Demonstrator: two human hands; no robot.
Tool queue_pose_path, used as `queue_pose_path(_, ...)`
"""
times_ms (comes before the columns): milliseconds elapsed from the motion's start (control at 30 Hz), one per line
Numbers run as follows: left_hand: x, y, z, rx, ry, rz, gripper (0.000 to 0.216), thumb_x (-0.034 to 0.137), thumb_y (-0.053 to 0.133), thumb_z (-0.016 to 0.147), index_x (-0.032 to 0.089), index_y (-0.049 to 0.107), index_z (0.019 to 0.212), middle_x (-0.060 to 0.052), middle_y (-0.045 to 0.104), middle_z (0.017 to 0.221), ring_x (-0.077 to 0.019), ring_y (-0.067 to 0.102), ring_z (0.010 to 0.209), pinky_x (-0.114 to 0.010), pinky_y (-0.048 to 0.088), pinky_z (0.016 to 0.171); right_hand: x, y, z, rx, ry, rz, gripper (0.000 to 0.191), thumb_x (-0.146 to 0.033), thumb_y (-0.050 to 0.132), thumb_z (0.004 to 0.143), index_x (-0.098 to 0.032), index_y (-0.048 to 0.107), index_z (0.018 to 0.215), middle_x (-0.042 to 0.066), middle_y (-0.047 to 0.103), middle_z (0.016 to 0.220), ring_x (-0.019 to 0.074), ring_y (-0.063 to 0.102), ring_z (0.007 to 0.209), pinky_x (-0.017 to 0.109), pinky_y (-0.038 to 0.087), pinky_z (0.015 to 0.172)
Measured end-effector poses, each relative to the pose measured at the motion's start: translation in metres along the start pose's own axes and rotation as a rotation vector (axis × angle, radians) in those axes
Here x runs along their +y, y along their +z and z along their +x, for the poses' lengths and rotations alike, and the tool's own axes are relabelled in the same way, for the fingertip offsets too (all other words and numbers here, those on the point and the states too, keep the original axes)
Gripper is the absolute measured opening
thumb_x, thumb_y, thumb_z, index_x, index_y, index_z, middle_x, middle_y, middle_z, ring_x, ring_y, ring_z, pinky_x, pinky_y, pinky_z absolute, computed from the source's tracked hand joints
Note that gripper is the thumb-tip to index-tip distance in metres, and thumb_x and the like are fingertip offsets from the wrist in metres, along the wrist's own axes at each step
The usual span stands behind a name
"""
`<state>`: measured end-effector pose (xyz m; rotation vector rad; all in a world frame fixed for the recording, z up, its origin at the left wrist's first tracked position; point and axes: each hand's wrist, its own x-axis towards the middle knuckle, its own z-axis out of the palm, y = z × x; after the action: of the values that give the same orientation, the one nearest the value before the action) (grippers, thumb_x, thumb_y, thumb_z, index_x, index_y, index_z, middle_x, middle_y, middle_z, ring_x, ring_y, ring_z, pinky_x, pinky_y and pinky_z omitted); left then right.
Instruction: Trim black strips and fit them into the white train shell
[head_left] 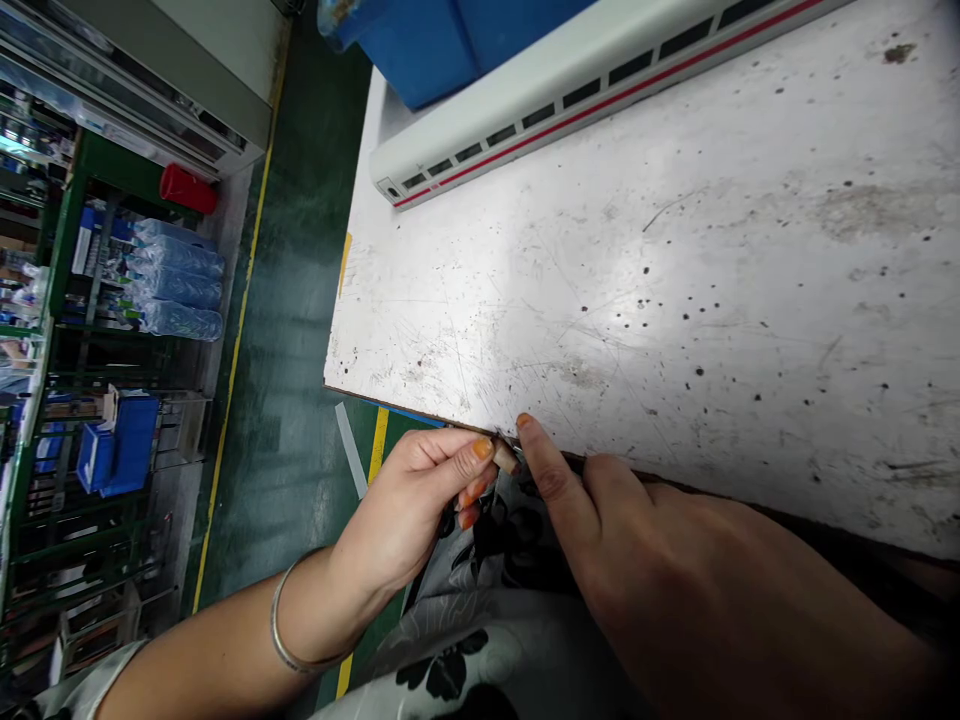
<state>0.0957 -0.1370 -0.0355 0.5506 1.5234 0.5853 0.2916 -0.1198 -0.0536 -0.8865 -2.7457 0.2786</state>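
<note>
My left hand (420,500) is at the near edge of the worn white table (675,300), fingers curled in a pinch on a small tan piece (505,457) that I cannot name. My right hand (645,560) comes in from the lower right, its forefinger stretched to the table edge and its thumb touching the same small piece. Both hands meet just below the edge, over patterned black and white cloth on my lap (480,620). A thin metal bangle (289,640) is on my left wrist.
A long white model train with a red stripe (585,90) lies across the far side of the table. A blue crate (442,40) stands behind it. On the left are a green floor with yellow lines (292,300) and racks with blue bins (120,440).
</note>
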Motion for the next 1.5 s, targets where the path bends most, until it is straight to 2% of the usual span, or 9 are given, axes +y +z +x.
queue_pose_path(167,-0.0016,-0.0005,0.0001,-0.016,0.015,-0.008,0.040,0.038,0.061,0.091,0.015,0.053,0.059,0.003,0.039,0.056,-0.0080,0.035,0.050,-0.021,0.029,0.049,0.0033,0.0012,-0.0002,-0.017,-0.015,0.070,0.058,-0.008,0.038,0.085,0.005,0.042,0.141,0.003,0.050,0.066,0.0141,0.046,0.039,0.026,0.034,0.035)
queue_pose_path(333,-0.0009,-0.0008,-0.0008,-0.013,0.025,0.010,0.040,0.038,0.060,0.091,0.015,0.052,0.059,0.003,0.037,0.056,-0.0082,0.034,0.051,-0.022,0.028,0.050,0.0035,-0.0015,0.0017,-0.031,0.015,0.107,0.064,-0.007,0.042,0.074,0.004,0.049,0.137,0.004,0.051,0.062,0.0141,0.044,0.035,0.025,0.031,0.032)
queue_pose_path(500,-0.0012,-0.0006,-0.0006,-0.008,0.019,0.008,0.041,0.038,0.060,0.091,0.016,0.051,0.058,0.003,0.036,0.056,-0.0085,0.033,0.051,-0.022,0.028,0.050,-0.0009,-0.0044,0.0013,-0.045,0.011,0.013,0.054,-0.009,0.036,0.087,0.004,0.049,0.138,0.003,0.048,0.062,0.0132,0.043,0.038,0.024,0.029,0.035)
queue_pose_path(600,-0.0021,0.0001,-0.0004,-0.008,0.022,-0.002,0.040,0.038,0.060,0.091,0.016,0.051,0.059,0.003,0.036,0.057,-0.0088,0.033,0.051,-0.022,0.028,0.050,-0.0023,-0.0040,0.0011,-0.022,0.002,-0.008,0.053,-0.008,0.034,0.088,0.005,0.049,0.138,0.003,0.047,0.061,0.0133,0.043,0.038,0.023,0.030,0.036)
queue_pose_path(900,-0.0016,-0.0006,-0.0004,-0.026,0.042,-0.012,0.038,0.038,0.060,0.091,0.016,0.055,0.060,0.003,0.038,0.056,-0.0091,0.034,0.052,-0.023,0.029,0.051,0.0054,-0.0034,0.0030,0.006,0.003,0.181,0.071,-0.007,0.043,0.068,0.006,0.047,0.138,0.006,0.053,0.062,0.0162,0.046,0.035,0.027,0.034,0.031)
queue_pose_path(1067,-0.0011,0.0005,-0.0011,-0.018,0.041,-0.012,0.040,0.037,0.060,0.091,0.015,0.053,0.059,0.003,0.038,0.055,-0.0086,0.034,0.051,-0.022,0.028,0.051,0.0033,-0.0033,0.0037,-0.015,0.021,0.136,0.066,-0.006,0.043,0.072,0.005,0.050,0.136,0.005,0.051,0.059,0.0151,0.043,0.033,0.026,0.032,0.030)
queue_pose_path(1300,-0.0009,0.0011,-0.0009,-0.019,0.032,-0.004,0.040,0.037,0.060,0.091,0.015,0.052,0.059,0.003,0.038,0.056,-0.0084,0.033,0.051,-0.022,0.029,0.049,0.0005,-0.0007,0.0023,0.000,-0.005,0.003,0.054,-0.007,0.035,0.088,0.003,0.048,0.139,0.004,0.048,0.063,0.0140,0.045,0.039,0.025,0.031,0.036)
queue_pose_path(1500,-0.0015,0.0002,-0.0001,-0.015,0.035,0.013,0.041,0.038,0.060,0.091,0.015,0.052,0.058,0.003,0.037,0.056,-0.0085,0.033,0.051,-0.022,0.030,0.049,-0.0044,-0.0010,-0.0010,-0.002,0.012,-0.036,0.053,-0.006,0.032,0.089,0.005,0.047,0.139,0.004,0.047,0.063,0.0142,0.044,0.041,0.024,0.031,0.038)
